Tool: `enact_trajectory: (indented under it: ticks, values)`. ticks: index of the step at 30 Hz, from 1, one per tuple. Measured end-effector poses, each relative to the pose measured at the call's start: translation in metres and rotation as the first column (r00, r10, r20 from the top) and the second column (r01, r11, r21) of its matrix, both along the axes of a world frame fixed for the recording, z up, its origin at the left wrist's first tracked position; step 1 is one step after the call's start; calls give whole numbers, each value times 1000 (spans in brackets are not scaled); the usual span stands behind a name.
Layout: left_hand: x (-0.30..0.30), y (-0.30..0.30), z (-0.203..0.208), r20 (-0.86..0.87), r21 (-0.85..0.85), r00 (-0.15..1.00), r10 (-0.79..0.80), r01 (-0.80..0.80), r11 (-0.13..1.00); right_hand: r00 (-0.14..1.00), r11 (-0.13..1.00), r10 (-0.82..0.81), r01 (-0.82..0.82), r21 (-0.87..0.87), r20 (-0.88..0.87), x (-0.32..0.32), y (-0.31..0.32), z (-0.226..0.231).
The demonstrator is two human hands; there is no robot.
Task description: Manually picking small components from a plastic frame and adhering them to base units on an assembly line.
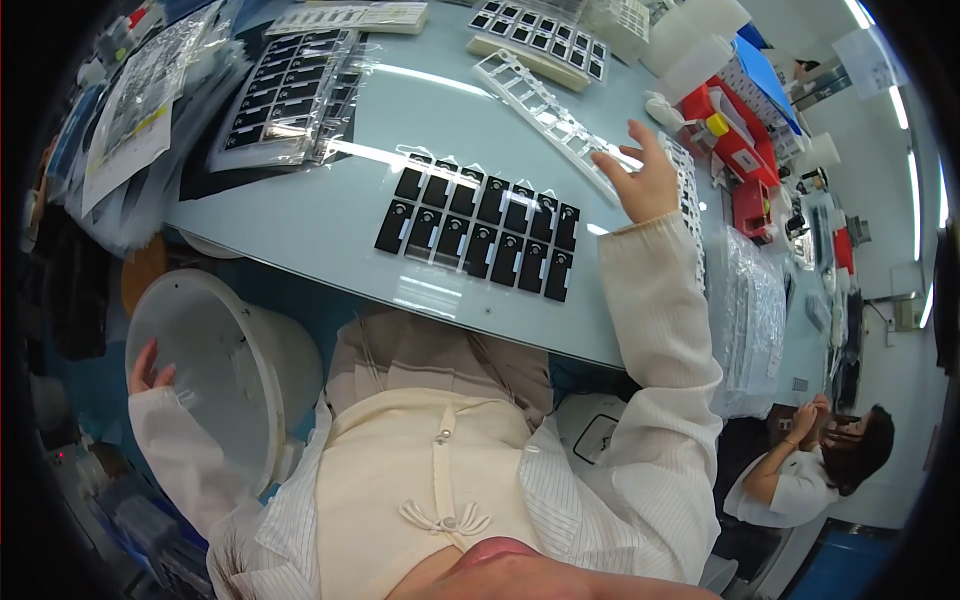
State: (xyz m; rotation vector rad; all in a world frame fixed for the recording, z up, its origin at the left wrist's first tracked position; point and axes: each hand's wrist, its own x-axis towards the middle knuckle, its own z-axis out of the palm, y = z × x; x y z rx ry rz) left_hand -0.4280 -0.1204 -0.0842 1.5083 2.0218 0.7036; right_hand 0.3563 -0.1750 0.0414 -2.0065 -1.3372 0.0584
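My right hand (648, 182) is raised over the right side of the table, thumb and fingers apart with nothing between them. Close to its fingertips lies a white cut-out frame strip (540, 112) with a row of openings; whether they touch is unclear. In front of me, two rows of flat black rectangular pieces (482, 250), each with a small round mark, lie on the tabletop. Off to the left, my left hand (150, 368) hangs by the rim of a large white bucket (262, 370). Its visible fingers are spread and appear to hold nothing.
Clear-wrapped sheets of black pieces (280, 95) lie at the far left, beside layered plastic bags and papers (140, 130). Another stack of sheets (540, 45) sits at the back. Red bins (735, 130) stand at right, and a co-worker (800, 470) sits beyond.
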Motion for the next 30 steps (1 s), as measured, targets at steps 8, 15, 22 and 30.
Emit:
enact_trajectory:
  ticks: [8,15,22,30]
  values:
    - [268,90,154,135,259,409,-903,865,430,945,919,-87,198,-340,316,21,48,-40]
    - [413,112,169,-17,322,-49,-999,945,-51,974,768,-219,210,-605,60,44,33,-20]
    - [447,116,170,-132,338,-66,-989,935,-107,970,877,-200,113,-468,-139,49,25,-26]
    - [437,107,170,-411,394,129,-902,918,-48,958,953,246,-267,146,150,-31,12,23]
